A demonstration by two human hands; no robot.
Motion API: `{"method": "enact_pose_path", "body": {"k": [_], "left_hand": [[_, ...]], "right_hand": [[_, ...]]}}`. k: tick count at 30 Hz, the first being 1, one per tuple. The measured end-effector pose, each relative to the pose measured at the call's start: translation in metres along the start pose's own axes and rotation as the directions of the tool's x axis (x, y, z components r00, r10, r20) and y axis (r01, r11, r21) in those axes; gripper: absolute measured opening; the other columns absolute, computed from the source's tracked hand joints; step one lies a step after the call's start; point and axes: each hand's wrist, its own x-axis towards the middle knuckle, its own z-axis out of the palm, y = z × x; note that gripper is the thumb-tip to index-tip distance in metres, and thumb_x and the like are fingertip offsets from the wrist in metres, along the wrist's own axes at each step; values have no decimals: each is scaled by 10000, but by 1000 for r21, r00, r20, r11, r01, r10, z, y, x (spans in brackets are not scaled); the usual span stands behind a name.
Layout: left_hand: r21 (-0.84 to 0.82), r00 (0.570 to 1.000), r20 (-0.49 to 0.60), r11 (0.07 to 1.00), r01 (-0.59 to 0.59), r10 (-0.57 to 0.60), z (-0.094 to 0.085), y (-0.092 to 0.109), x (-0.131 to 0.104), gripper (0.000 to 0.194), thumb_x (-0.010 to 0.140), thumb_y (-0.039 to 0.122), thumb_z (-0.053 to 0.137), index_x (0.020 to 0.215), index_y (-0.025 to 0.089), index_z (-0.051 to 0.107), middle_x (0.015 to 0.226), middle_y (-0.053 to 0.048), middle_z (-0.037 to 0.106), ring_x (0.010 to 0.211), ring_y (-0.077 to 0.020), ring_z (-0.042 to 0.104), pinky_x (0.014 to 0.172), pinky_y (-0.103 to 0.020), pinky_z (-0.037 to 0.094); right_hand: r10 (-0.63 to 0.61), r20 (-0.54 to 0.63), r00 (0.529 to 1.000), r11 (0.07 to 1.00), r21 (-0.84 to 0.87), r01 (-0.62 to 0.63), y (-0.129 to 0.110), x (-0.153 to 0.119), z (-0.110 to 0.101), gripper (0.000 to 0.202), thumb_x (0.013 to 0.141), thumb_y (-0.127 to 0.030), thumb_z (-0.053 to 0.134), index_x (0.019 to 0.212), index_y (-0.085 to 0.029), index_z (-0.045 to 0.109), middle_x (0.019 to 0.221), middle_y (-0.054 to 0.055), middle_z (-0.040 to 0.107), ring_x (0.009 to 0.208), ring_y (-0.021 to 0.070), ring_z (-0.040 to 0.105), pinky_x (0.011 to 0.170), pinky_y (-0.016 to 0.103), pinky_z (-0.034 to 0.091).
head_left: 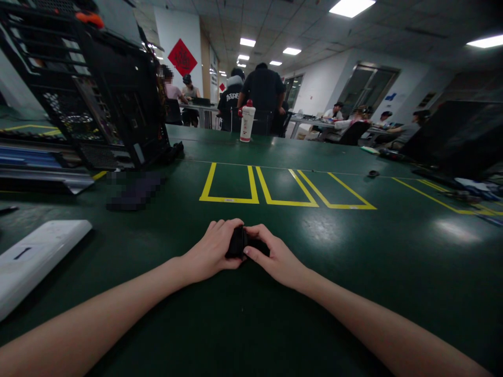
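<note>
A small black boxy object is held between my two hands, just above or on the green table; its kind is too dark to make out. My left hand wraps round its left side, with the thumb below and the fingers over the top. From the right, my right hand grips its edge between thumb and curled fingers. Fingers cover much of the object. Beyond the hands, several yellow tape outlines mark the tabletop.
An open black computer case stands at the left, near a white box-shaped device and a blurred-out dark item. A white bottle with a red lid is at the table's far edge. A small dark ring lies right. People sit beyond.
</note>
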Motion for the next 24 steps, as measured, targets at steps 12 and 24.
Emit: {"method": "enact_pose_path", "body": {"k": [12,24], "left_hand": [[19,1000,-18,1000,-21,21,1,0,1,549,749,254,631,1187,177,310,1068,-83,494,910,-236,498,792,-388,415],[2,1000,-14,1000,1,-1,0,0,1,538,736,255,631,1177,185,330,1073,-83,500,912,-239,506,781,-385,420]], "right_hand": [[9,-93,996,1000,-29,-12,3,4,3,247,853,-247,508,1094,-221,461,1041,33,549,985,167,534,873,350,440],[-42,-68,997,998,-54,38,-2,1,-2,176,829,-235,544,1003,-225,514,1000,17,539,948,166,533,841,349,449]]}}
